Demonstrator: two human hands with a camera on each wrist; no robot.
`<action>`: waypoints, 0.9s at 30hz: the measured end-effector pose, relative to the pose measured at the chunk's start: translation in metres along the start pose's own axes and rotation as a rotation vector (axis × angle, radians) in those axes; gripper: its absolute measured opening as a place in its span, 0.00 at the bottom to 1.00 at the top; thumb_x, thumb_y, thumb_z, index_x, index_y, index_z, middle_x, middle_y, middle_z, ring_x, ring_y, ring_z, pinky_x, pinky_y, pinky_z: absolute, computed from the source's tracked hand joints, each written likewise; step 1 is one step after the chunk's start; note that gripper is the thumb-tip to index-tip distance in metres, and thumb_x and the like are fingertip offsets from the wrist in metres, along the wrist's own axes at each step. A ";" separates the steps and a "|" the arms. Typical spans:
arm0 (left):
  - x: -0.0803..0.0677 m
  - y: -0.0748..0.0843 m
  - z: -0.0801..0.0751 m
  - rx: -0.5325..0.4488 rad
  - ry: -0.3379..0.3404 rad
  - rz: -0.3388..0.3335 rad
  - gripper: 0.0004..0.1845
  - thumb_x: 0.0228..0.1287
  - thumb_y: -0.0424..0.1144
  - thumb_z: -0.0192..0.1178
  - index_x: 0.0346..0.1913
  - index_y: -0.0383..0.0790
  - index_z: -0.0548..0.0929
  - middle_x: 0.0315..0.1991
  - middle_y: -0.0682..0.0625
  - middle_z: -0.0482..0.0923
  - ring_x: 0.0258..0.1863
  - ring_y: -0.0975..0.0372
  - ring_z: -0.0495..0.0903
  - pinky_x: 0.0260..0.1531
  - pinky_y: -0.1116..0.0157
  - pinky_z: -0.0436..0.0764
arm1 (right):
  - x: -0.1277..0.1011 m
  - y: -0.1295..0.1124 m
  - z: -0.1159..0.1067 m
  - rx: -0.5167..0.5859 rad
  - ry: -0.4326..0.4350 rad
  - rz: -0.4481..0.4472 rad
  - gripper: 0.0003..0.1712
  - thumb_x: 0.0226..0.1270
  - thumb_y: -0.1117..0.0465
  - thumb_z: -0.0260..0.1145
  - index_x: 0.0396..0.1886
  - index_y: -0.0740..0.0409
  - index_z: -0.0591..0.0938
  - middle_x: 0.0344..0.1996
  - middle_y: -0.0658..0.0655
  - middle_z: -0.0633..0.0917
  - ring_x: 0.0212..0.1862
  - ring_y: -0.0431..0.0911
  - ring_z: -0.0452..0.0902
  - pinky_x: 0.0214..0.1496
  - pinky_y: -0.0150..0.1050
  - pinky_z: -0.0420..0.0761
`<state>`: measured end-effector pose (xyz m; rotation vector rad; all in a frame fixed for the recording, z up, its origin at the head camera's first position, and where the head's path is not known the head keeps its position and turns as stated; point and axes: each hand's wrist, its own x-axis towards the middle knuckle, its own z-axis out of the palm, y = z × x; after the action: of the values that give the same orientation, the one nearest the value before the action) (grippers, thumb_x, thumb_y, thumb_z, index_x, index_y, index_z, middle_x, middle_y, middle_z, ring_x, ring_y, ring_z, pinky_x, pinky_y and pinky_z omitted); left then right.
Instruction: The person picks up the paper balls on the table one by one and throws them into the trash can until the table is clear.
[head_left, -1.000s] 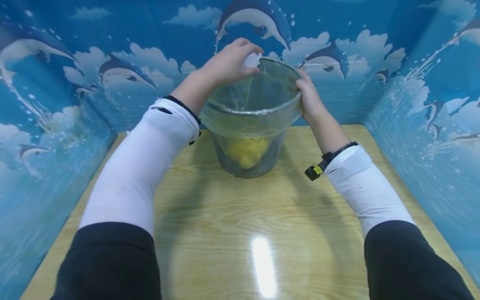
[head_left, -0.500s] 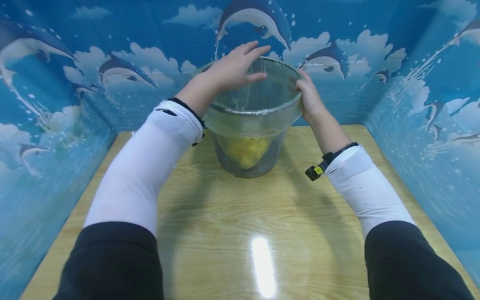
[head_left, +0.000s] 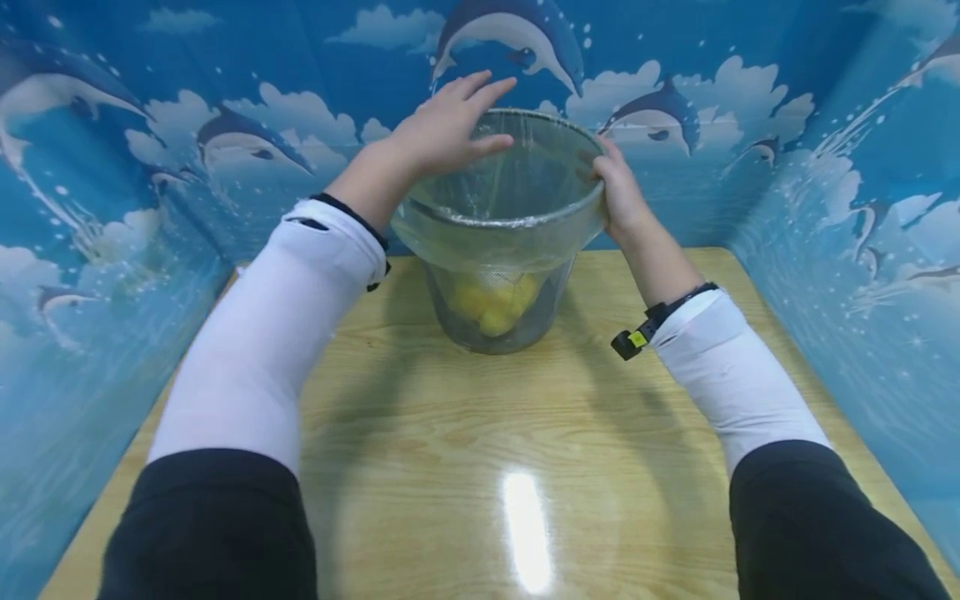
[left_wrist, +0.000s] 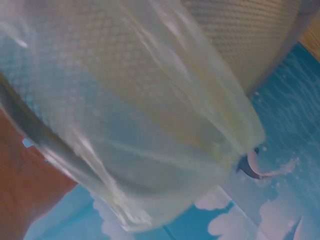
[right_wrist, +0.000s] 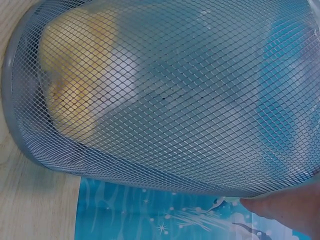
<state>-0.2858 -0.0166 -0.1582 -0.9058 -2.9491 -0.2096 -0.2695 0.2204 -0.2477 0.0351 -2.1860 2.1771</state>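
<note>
Wooden table (head_left: 480, 467) across the lower frame. At upper centre, mesh bin (head_left: 498, 321) lined with a clear plastic bag (head_left: 495, 237), something yellow (head_left: 495, 304) at its bottom. Right hand (head_left: 617, 196) gripping the rim's right edge, fingers curled over it. Left hand (head_left: 442, 129) above the far left rim, fingers straight and spread, holding nothing. Beyond, dolphin-printed blue walls (head_left: 225, 100).
</note>
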 end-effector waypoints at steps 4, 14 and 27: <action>-0.005 -0.012 -0.002 0.000 0.015 -0.015 0.38 0.72 0.62 0.39 0.77 0.62 0.34 0.79 0.52 0.26 0.77 0.53 0.29 0.73 0.46 0.38 | 0.001 0.001 -0.001 -0.002 0.001 0.001 0.42 0.61 0.63 0.39 0.78 0.43 0.48 0.77 0.48 0.46 0.68 0.50 0.50 0.58 0.40 0.57; -0.032 -0.049 -0.017 -0.019 0.092 -0.093 0.38 0.73 0.61 0.38 0.77 0.61 0.33 0.78 0.50 0.24 0.77 0.51 0.24 0.72 0.44 0.33 | 0.002 0.002 -0.002 0.002 0.004 -0.002 0.42 0.61 0.63 0.39 0.78 0.43 0.49 0.77 0.49 0.46 0.69 0.50 0.50 0.61 0.41 0.57; -0.089 -0.119 -0.029 -0.152 0.200 -0.263 0.38 0.75 0.55 0.40 0.77 0.56 0.33 0.78 0.48 0.22 0.76 0.51 0.22 0.70 0.42 0.32 | 0.002 0.001 -0.001 -0.002 0.006 -0.009 0.42 0.61 0.64 0.39 0.78 0.45 0.48 0.77 0.50 0.47 0.69 0.51 0.50 0.63 0.42 0.57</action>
<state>-0.2788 -0.1672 -0.1508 -0.4711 -2.8832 -0.5087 -0.2714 0.2213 -0.2487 0.0382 -2.1800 2.1676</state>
